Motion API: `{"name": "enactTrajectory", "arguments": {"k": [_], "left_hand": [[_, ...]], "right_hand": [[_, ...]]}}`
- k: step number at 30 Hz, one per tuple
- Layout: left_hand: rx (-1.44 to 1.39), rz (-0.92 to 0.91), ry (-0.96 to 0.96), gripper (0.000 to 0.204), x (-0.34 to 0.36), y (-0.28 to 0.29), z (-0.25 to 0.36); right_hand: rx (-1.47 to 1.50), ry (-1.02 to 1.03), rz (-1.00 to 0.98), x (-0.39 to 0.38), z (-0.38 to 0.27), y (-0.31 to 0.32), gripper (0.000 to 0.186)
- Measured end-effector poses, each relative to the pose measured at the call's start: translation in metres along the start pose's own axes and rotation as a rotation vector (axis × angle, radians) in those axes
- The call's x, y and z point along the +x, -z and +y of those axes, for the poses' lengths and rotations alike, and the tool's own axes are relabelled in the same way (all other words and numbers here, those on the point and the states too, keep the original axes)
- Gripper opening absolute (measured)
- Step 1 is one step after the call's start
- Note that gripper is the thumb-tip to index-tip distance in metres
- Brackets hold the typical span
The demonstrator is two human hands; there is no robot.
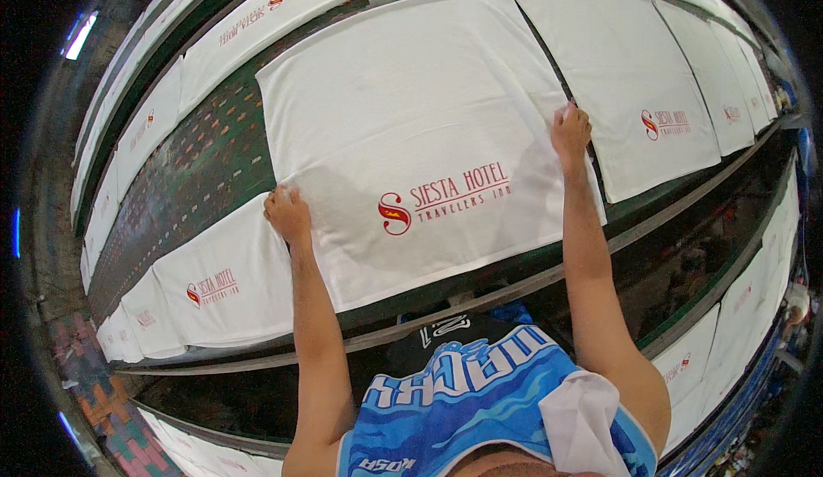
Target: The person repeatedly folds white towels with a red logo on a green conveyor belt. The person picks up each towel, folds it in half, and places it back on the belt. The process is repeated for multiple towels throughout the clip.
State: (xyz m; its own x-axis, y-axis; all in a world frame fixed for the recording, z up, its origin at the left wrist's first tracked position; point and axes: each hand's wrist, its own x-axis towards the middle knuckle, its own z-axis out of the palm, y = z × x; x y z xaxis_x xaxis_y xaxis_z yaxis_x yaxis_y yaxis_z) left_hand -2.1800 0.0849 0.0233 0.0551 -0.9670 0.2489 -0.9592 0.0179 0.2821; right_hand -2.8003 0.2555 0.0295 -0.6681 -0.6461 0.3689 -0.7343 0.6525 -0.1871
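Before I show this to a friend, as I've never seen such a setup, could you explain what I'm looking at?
There is no machine here: the left hand and right hand are a person's own, bare. The one picture comes from the left of two wide fisheye cameras on the person's head, looking down, so straight edges bend near the rim. The person's blue top shows below. On a dark surface lie white printed cloths. Each hand is at one side edge of the middle cloth: the right looks closed on it; the left has curled fingers, but its grip is harder to tell.
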Motion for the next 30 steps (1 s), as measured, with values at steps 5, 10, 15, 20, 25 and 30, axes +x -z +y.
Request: {"name": "enactTrajectory", "arguments": {"k": [5,10,15,20,25,30], "left_hand": [[-0.110,-0.085,0.395,0.042,0.024,-0.014,0.000],[0.076,-0.144,0.315,0.040,0.043,-0.036,-0.031],[-0.181,-0.258,0.456,0.042,0.056,-0.039,-0.034],[-0.591,-0.094,0.468,0.043,0.055,-0.004,-0.044],[-1.014,0.138,0.373,0.041,0.022,0.069,-0.018],[-1.337,0.309,0.249,0.038,-0.026,0.169,-0.012]], "right_hand": [[0.186,-0.270,-0.367,0.056,-0.007,-0.008,0.057],[0.362,-0.187,-0.418,0.074,-0.001,-0.016,0.052],[0.483,-0.157,-0.424,0.077,0.010,-0.022,0.050],[0.920,-0.338,-0.389,0.071,0.005,0.000,0.042],[1.151,-0.360,-0.236,0.050,0.041,0.050,0.039],[1.354,-0.355,-0.085,0.028,0.064,0.154,0.035]]}}
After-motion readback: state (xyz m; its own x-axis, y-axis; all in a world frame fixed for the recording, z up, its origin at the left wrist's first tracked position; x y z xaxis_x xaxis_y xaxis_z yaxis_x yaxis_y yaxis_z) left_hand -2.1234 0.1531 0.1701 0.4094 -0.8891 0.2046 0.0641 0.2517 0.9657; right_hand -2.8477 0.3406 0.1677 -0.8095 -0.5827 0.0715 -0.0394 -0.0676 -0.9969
